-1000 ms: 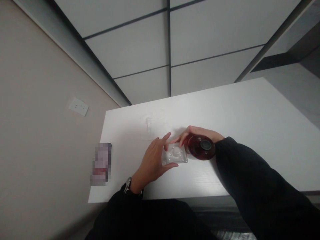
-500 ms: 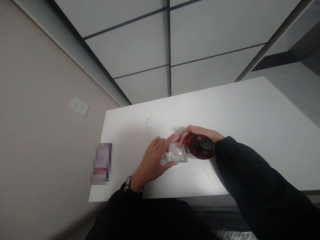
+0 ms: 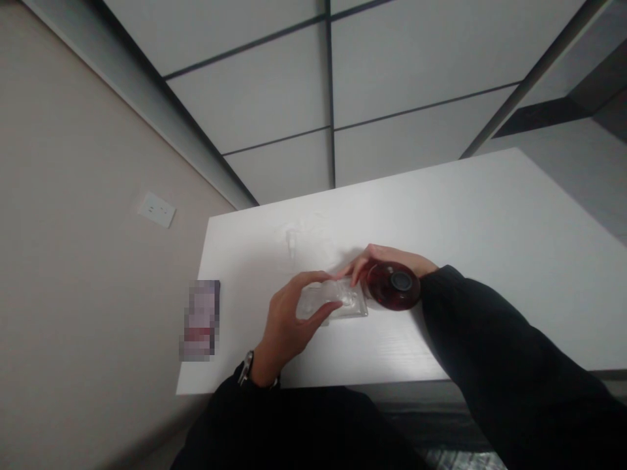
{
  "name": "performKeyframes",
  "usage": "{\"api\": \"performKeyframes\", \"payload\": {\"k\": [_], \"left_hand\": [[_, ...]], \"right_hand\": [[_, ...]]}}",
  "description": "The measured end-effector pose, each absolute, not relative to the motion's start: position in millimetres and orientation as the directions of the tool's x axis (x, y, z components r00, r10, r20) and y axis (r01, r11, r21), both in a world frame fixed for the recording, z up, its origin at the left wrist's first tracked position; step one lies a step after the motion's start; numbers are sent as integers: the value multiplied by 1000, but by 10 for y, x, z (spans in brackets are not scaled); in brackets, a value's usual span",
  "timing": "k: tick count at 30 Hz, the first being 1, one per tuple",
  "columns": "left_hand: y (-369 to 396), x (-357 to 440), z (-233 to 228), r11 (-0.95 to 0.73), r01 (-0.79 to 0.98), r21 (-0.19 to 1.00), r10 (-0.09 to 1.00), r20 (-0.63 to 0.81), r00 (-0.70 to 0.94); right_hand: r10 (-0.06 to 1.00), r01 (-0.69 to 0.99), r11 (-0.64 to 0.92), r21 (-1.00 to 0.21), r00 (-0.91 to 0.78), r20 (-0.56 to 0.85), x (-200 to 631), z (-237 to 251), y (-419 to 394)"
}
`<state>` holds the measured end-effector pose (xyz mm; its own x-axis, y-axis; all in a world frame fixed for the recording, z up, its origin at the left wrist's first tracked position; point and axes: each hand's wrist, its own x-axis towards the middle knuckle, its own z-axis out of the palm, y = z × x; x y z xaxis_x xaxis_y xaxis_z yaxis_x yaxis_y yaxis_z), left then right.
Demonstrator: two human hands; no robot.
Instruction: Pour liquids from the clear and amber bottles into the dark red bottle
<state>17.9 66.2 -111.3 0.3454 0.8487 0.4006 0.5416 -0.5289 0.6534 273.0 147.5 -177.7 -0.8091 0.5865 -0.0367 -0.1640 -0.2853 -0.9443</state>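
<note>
Lying flat near the middle of the white table [image 3: 490,261], the clear plastic blister tray [image 3: 337,301] runs its long axis left to right. The left hand [image 3: 289,323] has thumb and fingers curled part-way closed around its left end, pinching the edge. The right hand [image 3: 392,261] cups a round dark red glass bottle [image 3: 393,291] just right of the tray, fingertips touching the tray's far corner.

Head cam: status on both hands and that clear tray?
Left hand gripping clear plastic tray, thumb and fingers closed on it. Right hand around dark red bottle beside tray. Small clear piece lies apart on white table.
</note>
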Motion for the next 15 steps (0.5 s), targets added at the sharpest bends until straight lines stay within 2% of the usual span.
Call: {"api": "performKeyframes", "payload": {"k": [6, 12, 15], "left_hand": [[672, 156, -1086, -544, 518, 661, 839, 438, 322], [692, 181, -1076, -396, 562, 726, 910, 392, 134], [830, 148, -991, -386, 571, 725, 916, 372, 148]], "right_hand": [[593, -173, -302, -938, -804, -42, 2736, -1767, 1458], [594, -133, -270, -954, -803, -56, 2745, -1748, 1492], [555, -137, -227, -964, -832, -12, 2755, -1768, 1550]]}}
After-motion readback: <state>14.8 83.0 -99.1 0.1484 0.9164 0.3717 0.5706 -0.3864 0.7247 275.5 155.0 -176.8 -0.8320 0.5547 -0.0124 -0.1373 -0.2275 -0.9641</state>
